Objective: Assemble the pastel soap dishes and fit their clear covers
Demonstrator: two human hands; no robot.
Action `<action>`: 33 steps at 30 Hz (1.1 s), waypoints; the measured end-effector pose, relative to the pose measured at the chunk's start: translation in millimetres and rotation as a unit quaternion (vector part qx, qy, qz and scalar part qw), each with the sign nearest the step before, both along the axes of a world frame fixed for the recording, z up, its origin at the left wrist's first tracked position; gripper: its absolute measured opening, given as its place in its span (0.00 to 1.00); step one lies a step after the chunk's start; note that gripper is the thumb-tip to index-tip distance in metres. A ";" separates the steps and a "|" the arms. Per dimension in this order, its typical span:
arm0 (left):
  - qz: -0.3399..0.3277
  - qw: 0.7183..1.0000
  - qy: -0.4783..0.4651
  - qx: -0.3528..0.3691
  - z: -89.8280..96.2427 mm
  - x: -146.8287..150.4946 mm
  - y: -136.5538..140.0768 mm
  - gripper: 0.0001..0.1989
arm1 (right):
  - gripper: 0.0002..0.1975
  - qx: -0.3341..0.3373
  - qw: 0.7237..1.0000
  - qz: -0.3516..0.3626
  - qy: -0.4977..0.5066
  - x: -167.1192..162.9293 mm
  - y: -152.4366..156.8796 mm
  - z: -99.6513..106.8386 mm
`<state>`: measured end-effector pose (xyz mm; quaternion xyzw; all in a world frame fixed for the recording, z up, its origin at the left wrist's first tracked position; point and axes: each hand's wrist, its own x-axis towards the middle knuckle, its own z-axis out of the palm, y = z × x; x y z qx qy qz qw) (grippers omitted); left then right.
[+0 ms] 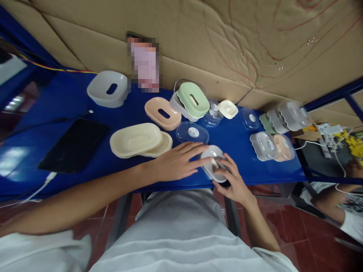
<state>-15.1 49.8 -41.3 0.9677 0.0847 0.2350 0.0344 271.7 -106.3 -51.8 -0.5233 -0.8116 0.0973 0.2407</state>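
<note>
A small grey oval soap box (213, 151) with a slot in its middle is at the front edge of the blue table, tilted slightly. My right hand (232, 179) grips it from the right, thumb low at the near rim and fingers across the top. From the left, my left hand (181, 160) reaches over with fingers stretched out and apart, its fingertips at the box's left side. Just behind lies a clear lid (184, 130) with a round white label. Left of that are stacked cream oval trays (136, 138) and a peach slotted dish (159, 109).
A green slotted dish (188, 94) sits on grey ones at the back. Assembled boxes (263, 145) stand at the right. A large grey dish (102, 92) and a dark tablet (75, 145) with a white cable lie left. Another person's arm (329, 204) shows at far right.
</note>
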 end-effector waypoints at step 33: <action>0.020 0.962 0.009 -0.274 -2.9 -6.5 1.2 0.36 | 0.36 -0.110 0.963 -0.247 0.018 58.2 114.1 35.2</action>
